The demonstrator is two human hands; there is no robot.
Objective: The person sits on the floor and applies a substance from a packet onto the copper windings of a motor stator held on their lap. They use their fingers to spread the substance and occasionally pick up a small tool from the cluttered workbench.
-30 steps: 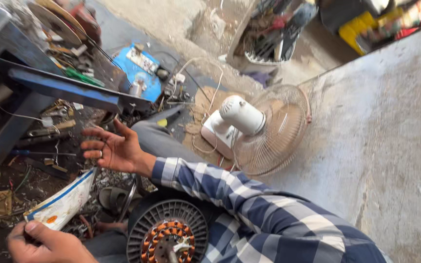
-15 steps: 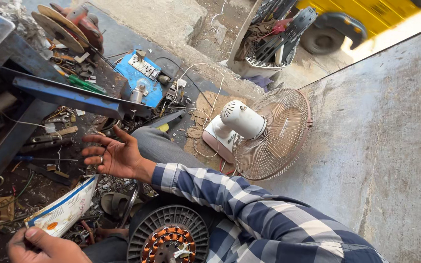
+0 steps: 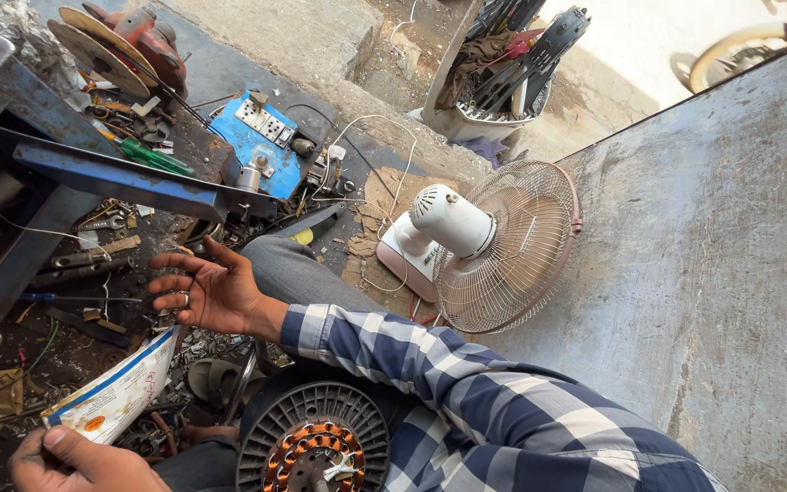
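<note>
The left hand [image 3: 75, 460], left of the motor [image 3: 316, 446], pinches a packet [image 3: 120, 392] tilted toward the right hand [image 3: 216, 293], whose fingers [image 3: 170, 273] lie spread, palm up beyond the motor, seemingly cupped to catch something.

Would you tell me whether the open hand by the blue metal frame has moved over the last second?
Cannot tell: the right hand sits just below the blue metal frame throughout; the small shift matches the camera's own movement.

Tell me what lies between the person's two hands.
In the head view, a white printed packet, pinched by the left hand, stretches up toward the open right hand.
</note>
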